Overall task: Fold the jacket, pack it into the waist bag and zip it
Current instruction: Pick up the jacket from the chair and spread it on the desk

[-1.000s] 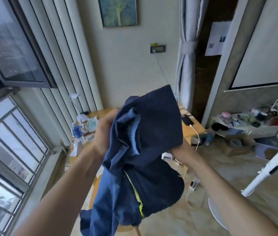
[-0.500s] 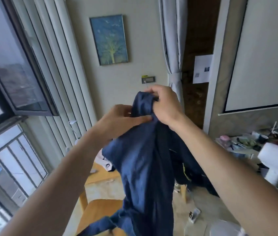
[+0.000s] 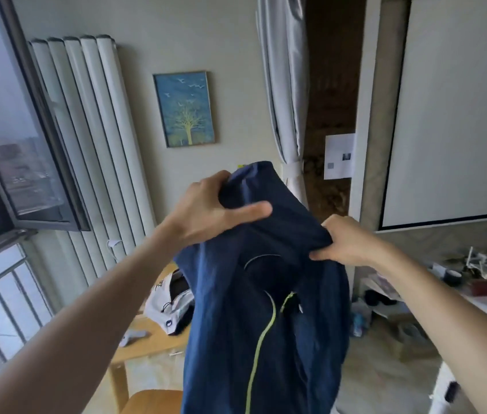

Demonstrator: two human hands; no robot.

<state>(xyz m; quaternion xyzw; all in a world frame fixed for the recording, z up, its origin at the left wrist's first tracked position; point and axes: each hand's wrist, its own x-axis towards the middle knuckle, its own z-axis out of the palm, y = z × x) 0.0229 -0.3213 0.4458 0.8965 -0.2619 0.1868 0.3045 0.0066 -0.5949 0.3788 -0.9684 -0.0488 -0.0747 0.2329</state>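
A dark blue jacket point(image 3: 269, 318) with a lime-green zip hangs in the air in front of me, held up by its top edge. My left hand point(image 3: 206, 213) grips the upper left of the fabric, thumb stretched across the front. My right hand point(image 3: 346, 242) pinches the top edge further right and a little lower. The jacket drapes down past the bottom of the view. A white and black bag point(image 3: 170, 304), possibly the waist bag, lies on the wooden table behind the jacket, partly hidden by it.
A wooden table point(image 3: 146, 345) stands below left, with a wooden chair seat point(image 3: 149, 401) in front of it. Window and blinds fill the left. A cluttered white shelf point(image 3: 481, 282) is at the right, boxes on the floor beneath, and a white stand at bottom right.
My hands have moved apart along the jacket's top edge, spreading it; the right hand went right and down. The green zip now faces me, and my view has tilted upward.
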